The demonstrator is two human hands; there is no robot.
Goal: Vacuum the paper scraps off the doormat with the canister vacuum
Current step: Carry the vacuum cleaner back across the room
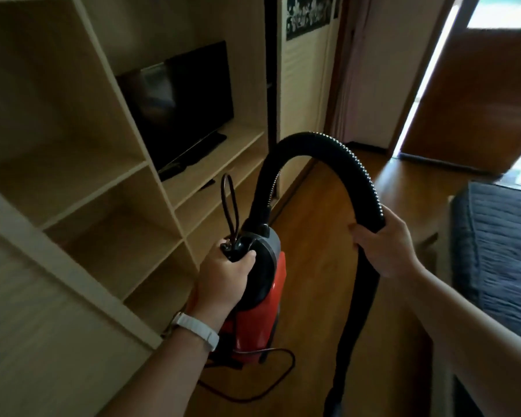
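Left-hand fingers (pixel 247 257): curled tightly round the black handle (pixel 238 245); the handle is gripped from the near side by the left hand (pixel 223 281).
Right-hand fingers (pixel 360 234): wrapped round the hose (pixel 322 139); it is fully enclosed by the right hand (pixel 387 245).
Shelving unit (pixel 73 164): pale wood, open compartments, located along the left side.
Floor (pixel 316 236): brown wood boards, seen beneath the vacuum.
Door (pixel 475 97): brown, at upper right, with daylight shown along its edge.
Bedding (pixel 500 251): dark blue, at the right edge.
Television (pixel 181 103): black, stood in a shelf compartment.
Hose: black, ribbed, arched from the vacuum's top over to the right hand, then hung downward.
Canister vacuum (pixel 259 314): red body, black top, held upright at frame centre below the left hand; contact with the floor cannot be determined.
Power cord (pixel 283 365): dark, looped on the floor below the canister; a second loop is held up at the handle.
Wristband (pixel 197 328): white, worn on the left wrist.
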